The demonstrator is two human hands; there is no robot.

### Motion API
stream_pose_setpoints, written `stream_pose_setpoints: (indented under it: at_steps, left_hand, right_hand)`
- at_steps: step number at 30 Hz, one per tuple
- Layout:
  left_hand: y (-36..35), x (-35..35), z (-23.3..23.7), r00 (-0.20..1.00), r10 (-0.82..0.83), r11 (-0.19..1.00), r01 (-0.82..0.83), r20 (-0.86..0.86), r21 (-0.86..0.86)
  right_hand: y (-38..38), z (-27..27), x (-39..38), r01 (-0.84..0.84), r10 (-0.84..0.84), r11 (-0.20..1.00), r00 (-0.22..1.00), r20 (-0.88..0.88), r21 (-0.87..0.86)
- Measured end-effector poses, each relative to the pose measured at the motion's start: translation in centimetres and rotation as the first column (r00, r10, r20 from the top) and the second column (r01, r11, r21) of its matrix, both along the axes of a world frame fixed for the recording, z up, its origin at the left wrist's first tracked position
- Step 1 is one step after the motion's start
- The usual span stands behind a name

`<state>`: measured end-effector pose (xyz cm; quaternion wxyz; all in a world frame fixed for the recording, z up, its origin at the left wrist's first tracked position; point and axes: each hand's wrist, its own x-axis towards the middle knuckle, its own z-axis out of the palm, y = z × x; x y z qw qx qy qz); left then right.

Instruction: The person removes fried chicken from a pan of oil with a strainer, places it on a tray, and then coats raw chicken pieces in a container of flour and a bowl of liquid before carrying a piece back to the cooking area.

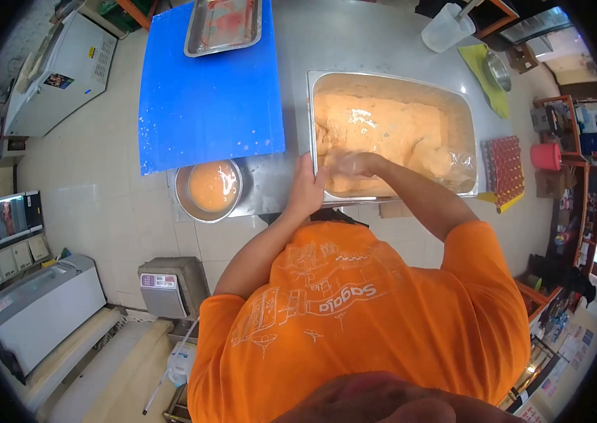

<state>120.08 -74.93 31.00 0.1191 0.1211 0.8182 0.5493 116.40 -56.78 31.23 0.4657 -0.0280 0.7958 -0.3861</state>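
A deep rectangular steel pan [473,127] holds a thick orange mixture [390,130], smooth and wet on top. My left hand [307,185] grips the pan's left wall close to the near corner. Inside the pan, my right hand [355,165] reaches into the mixture near that same corner; its fingers are blurred and partly hidden. A clear plastic bag or film [462,168] lies over the mixture at the pan's near right. To the left of my left hand, a round steel bowl [183,195] contains orange liquid [212,187].
A blue board [207,106] covers the steel table's left part, with a shallow metal tray [224,51] at its far end. A translucent pitcher [446,29], yellow-green cloth [485,77], small metal bowl [497,72] and red egg tray [502,168] stand to the right.
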Motion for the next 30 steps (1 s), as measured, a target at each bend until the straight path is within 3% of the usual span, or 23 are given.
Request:
stream_pose_setpoints:
  at_steps: [2,3,5,6,7,10,11,13,14,15,18,20,22,27,30]
  left_hand:
    - [0.0,0.3,-0.2,1.000,0.000,1.000,0.000,-0.007,0.008]
    - [0.0,0.2,-0.2,1.000,-0.010,1.000,0.010,-0.020,0.002]
    - [0.0,0.0,0.0,0.999,-0.022,1.000,0.022,-0.025,-0.006]
    - [0.0,0.0,0.1,0.999,-0.028,1.000,0.028,-0.015,-0.005]
    - [-0.1,0.0,0.1,0.999,-0.032,0.999,0.032,-0.004,-0.005]
    - [0.1,0.1,-0.4,1.000,-0.006,1.000,0.006,-0.019,-0.002]
    - [0.1,0.2,-0.3,1.000,-0.010,1.000,0.010,-0.018,-0.008]
    - [0.1,0.1,0.0,1.000,-0.021,1.000,0.021,-0.018,-0.019]
    - [0.1,0.2,0.1,1.000,-0.026,1.000,0.025,-0.014,-0.010]
    - [0.1,0.2,0.3,1.000,-0.027,1.000,0.027,-0.013,-0.001]
    - [0.2,0.2,0.7,1.000,0.005,1.000,-0.005,-0.013,0.009]
    - [0.1,0.4,0.8,1.000,0.021,1.000,-0.021,-0.012,0.014]
    - [0.1,0.4,0.7,1.000,0.018,1.000,-0.018,-0.006,0.024]
    - [0.0,0.2,0.5,1.000,-0.009,1.000,0.009,0.000,0.004]
    - [0.0,0.4,0.5,1.000,-0.006,1.000,0.006,0.000,-0.013]
  right_hand:
    - [-0.7,0.5,0.7,-0.167,0.188,0.962,0.979,-0.083,0.216]
    - [-2.0,-2.9,0.9,-0.610,0.683,0.712,0.716,-0.144,0.349]
    - [-1.5,-3.1,1.5,-0.222,0.234,0.959,0.971,-0.054,0.177]
    - [-1.4,-3.2,1.7,0.013,-0.016,0.994,1.000,0.023,0.110]
    - [-1.6,-2.5,1.7,0.038,-0.036,0.993,0.999,-0.018,0.114]
    - [-2.0,1.4,1.0,0.109,-0.092,0.987,0.986,-0.137,0.119]
    - [-1.9,-3.8,0.7,-0.429,0.469,0.881,0.850,-0.241,0.200]
    - [-1.6,-6.6,1.6,-0.384,0.425,0.904,0.854,-0.299,0.187]
    - [-2.1,-4.7,1.7,-0.364,0.404,0.914,0.854,-0.327,0.180]
    - [-1.9,-2.5,2.1,-0.152,0.160,0.987,0.972,-0.174,0.059]
    - [0.8,-3.8,2.1,-0.269,0.268,0.963,0.935,-0.233,0.025]
    - [2.0,0.4,1.3,-0.309,0.323,0.946,0.924,-0.206,0.097]
    - [2.2,1.3,0.6,-0.305,0.345,0.934,0.907,-0.241,0.186]
    - [-1.4,-2.1,-1.9,-0.194,0.342,0.917,0.832,-0.438,0.347]
    - [-4.1,2.1,-1.2,0.051,0.166,0.856,0.914,-0.369,0.514]
